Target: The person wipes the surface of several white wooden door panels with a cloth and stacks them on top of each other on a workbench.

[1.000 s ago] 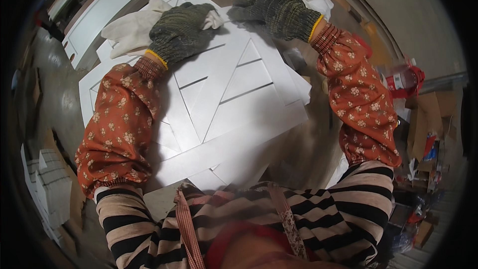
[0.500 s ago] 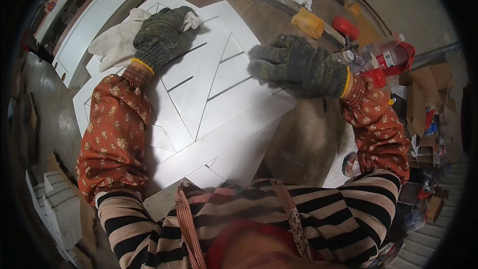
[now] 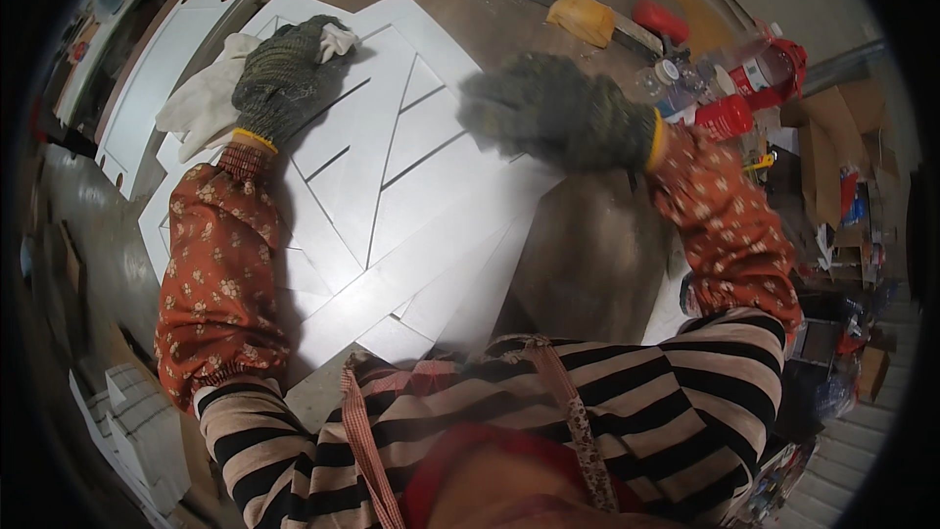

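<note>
Left hand (image 3: pixel 288 78) clamped on cloth (image 3: pixel 201 98), right hand (image 3: pixel 560 113) blurred, grip unclear, over panel (image 3: pixel 431 191) edge, brown surface (image 3: pixel 587 260) alongside

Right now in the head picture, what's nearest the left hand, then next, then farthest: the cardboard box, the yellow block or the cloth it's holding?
From the left hand:
1. White cloth: bunched in that hand.
2. Yellow block: top, right of centre.
3. Cardboard box: far right.

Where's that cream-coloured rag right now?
In the head view, the cream-coloured rag is at the upper left, gripped in the left gloved hand, its loose part spreading out to that hand's left.
</note>
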The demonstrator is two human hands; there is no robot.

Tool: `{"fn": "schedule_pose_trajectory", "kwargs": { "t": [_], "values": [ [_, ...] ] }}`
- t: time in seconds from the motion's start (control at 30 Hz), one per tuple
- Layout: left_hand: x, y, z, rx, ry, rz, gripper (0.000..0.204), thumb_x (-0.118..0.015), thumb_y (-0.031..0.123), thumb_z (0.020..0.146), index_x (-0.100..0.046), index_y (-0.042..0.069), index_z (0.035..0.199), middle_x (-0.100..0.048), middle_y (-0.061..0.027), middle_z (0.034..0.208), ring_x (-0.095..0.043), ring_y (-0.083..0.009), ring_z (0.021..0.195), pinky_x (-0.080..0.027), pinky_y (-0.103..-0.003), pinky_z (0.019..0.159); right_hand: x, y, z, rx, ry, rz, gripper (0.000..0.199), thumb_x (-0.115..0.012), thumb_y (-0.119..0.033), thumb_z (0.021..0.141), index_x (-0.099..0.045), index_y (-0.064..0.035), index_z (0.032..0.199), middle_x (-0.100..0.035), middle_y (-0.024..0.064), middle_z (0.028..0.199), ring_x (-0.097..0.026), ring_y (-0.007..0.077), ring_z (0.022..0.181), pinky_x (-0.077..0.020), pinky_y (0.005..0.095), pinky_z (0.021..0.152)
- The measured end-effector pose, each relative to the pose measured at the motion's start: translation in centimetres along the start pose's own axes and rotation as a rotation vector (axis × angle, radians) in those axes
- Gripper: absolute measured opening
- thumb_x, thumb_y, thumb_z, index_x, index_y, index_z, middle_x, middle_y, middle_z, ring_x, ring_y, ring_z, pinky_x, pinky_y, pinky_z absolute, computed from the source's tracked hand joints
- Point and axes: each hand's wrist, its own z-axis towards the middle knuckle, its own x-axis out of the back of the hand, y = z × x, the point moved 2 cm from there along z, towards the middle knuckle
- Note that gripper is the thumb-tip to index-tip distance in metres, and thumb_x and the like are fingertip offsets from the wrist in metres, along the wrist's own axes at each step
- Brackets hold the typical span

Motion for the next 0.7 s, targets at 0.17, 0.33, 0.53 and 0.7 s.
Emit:
{"fn": "schedule_pose_trajectory", "kwargs": {
  "t": [0.17, 0.33, 0.53, 0.7],
  "values": [
    [-2.1, -5.0, 0.6, -0.117, -0.005, -0.103, 0.019, -0.057, 0.014, 0.096, -0.065, 0.003, 0.108, -0.068, -0.0080, 0.088, -0.061, -0.0155, 0.074, -0.048, -0.027, 0.068, 1.4, -2.6, -2.0, -0.059, -0.099, 0.001, 0.047, -0.070, -0.019, 0.083, -0.058, -0.0120, 0.128, -0.056, 0.0153, 0.130, -0.055, 0.0341, 0.120, -0.0415, 0.0520, 0.104],
    [0.0, -2.2, 0.3, -0.220, -0.014, -0.060, 0.031, -0.055, 0.026, 0.098, -0.064, 0.002, 0.116, -0.069, -0.0099, 0.091, -0.065, -0.0204, 0.081, -0.050, -0.032, 0.074, -1.3, -0.9, 0.7, -0.304, -0.048, -0.021, 0.037, -0.062, -0.026, 0.091, -0.058, -0.0092, 0.125, -0.060, 0.0122, 0.121, -0.059, 0.0304, 0.110, -0.0465, 0.0455, 0.095],
    [0.2, 0.7, 1.6, -0.050, -0.073, 0.147, 0.031, -0.059, 0.032, 0.096, -0.065, 0.003, 0.104, -0.068, -0.0141, 0.086, -0.066, -0.0284, 0.078, -0.051, -0.037, 0.070, -2.7, 3.4, 1.6, -0.411, 0.099, -0.280, 0.030, -0.057, -0.026, 0.094, -0.060, -0.0067, 0.117, -0.061, 0.0101, 0.108, -0.061, 0.0272, 0.100, -0.0494, 0.0393, 0.087],
    [0.4, -4.1, 0.7, -0.034, 0.018, 0.332, 0.032, -0.053, 0.035, 0.097, -0.063, 0.004, 0.099, -0.069, -0.0178, 0.093, -0.067, -0.0355, 0.085, -0.051, -0.046, 0.073, 1.3, -2.9, -0.4, -0.660, -0.047, -0.189, 0.032, -0.056, -0.029, 0.097, -0.062, -0.0111, 0.123, -0.064, 0.0107, 0.121, -0.062, 0.0275, 0.108, -0.0480, 0.0413, 0.095]
  ]
}}
